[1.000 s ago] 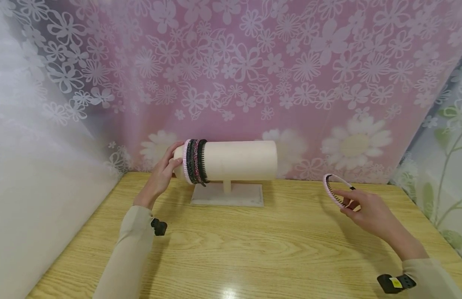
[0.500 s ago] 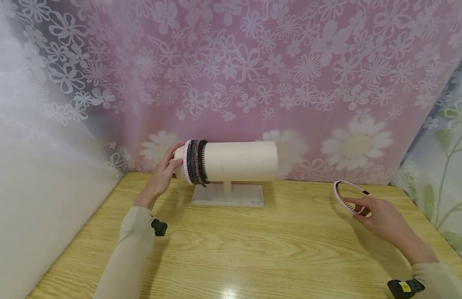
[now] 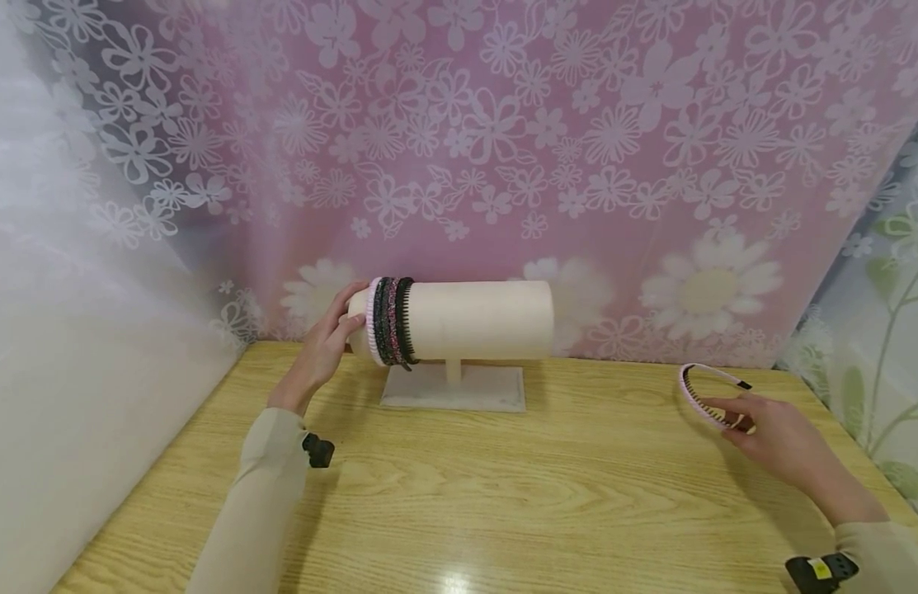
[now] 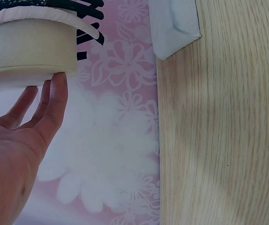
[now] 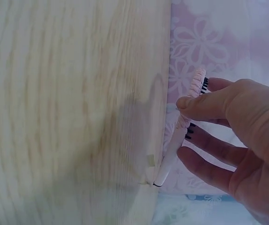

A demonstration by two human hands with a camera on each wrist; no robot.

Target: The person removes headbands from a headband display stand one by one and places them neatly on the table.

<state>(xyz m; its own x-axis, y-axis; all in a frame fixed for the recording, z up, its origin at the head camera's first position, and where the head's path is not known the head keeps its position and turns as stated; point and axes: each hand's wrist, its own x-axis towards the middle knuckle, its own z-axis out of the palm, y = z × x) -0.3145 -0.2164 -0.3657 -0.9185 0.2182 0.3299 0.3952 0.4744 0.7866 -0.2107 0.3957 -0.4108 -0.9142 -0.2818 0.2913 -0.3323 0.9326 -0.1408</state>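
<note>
A cream padded headband stand (image 3: 481,322) lies horizontally on a short post above a pale base. Several headbands sit side by side near its left end: a pink one (image 3: 371,330) outermost, then dark glittery ones, and a black toothed one (image 3: 407,330) furthest right. My left hand (image 3: 317,355) grips the stand's left end, thumb in front; the left wrist view shows fingertips against the padding (image 4: 26,54). Off to the right, my right hand (image 3: 788,437) pinches a second pink headband (image 3: 691,398) with dark inner teeth. Its black-tipped end (image 5: 160,180) points down toward the table.
The wooden table (image 3: 459,487) carries the stand near its back edge. Behind hangs a pink flowered curtain (image 3: 459,165), with a white cloth (image 3: 95,346) at the left and leafy fabric (image 3: 882,346) at the right. Black wrist cameras (image 3: 319,451) sit on both sleeves.
My right hand has moved right and slightly nearer, carrying the pink headband away from the stand. The left hand stays on the stand's end.
</note>
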